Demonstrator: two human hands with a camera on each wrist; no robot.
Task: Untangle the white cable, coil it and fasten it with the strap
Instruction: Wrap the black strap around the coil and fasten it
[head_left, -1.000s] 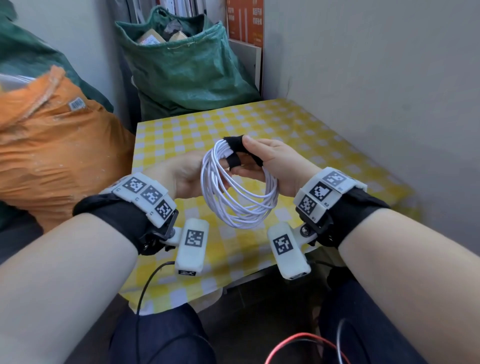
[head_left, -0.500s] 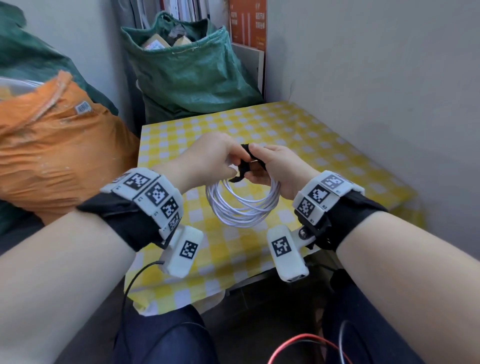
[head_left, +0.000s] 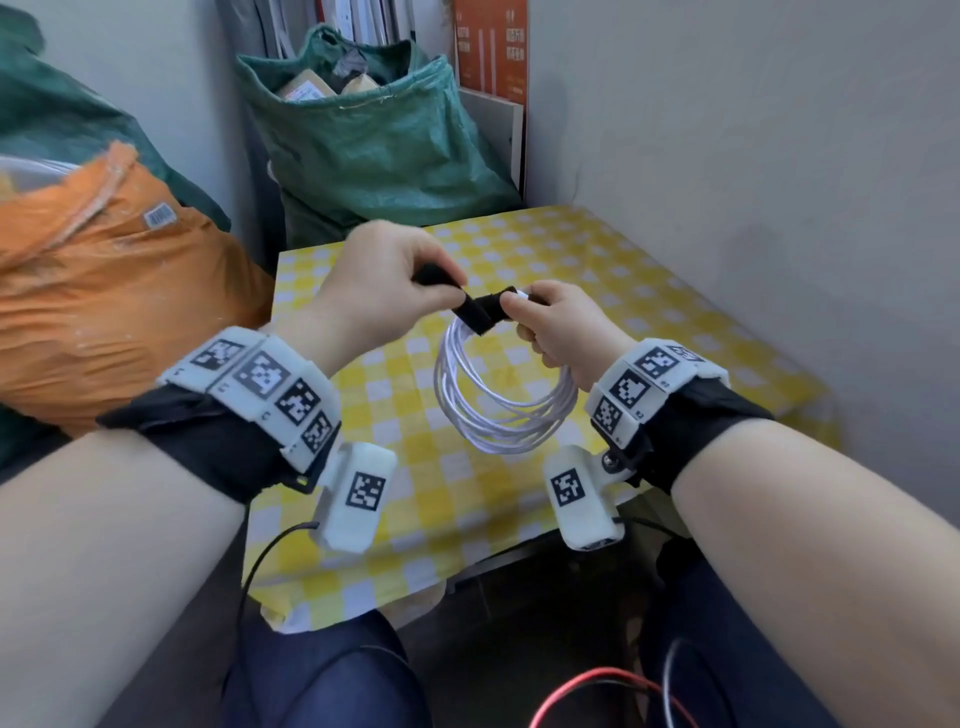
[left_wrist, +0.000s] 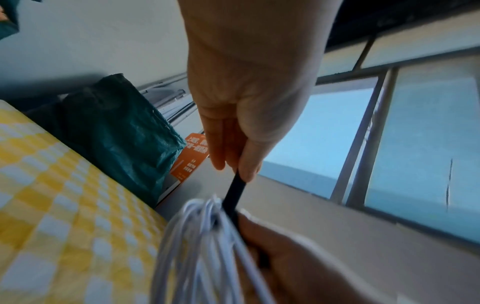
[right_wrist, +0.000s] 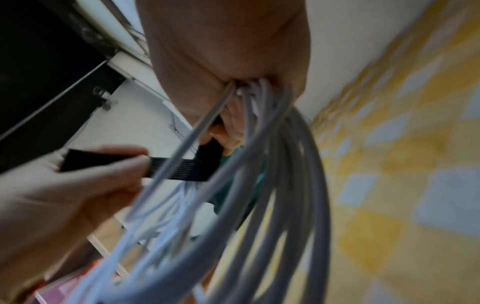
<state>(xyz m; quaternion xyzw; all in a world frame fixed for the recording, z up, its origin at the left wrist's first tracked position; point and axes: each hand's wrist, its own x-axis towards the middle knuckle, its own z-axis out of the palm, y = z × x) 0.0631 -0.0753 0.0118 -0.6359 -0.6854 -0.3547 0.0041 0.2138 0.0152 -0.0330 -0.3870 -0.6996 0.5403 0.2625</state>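
We hold the coil (head_left: 498, 395) in mid-air above the table (head_left: 649, 291), at the centre of the head view, hanging down from our right hand (head_left: 561, 332), whose curled fingers grip the bundled loops at the top of the ring. The strap (head_left: 470, 312) sits at that same top point, just left of the right hand's fingertips, and its free tail runs up and to the left into our left hand (head_left: 384, 291), which pinches it between thumb and fingers. So the strap's long axis lies roughly along the line between the two hands, taut, crossing the loops at a right angle; in the right wrist view the tail (right_wrist: 179, 166) stretches from the left hand at the left edge towards the bundle in the middle. The left hand is the one on the tail, so we judge it should carry the tail over the loops towards the right hand and press it down. Whether the strap already passes fully round the bundle, we cannot tell.
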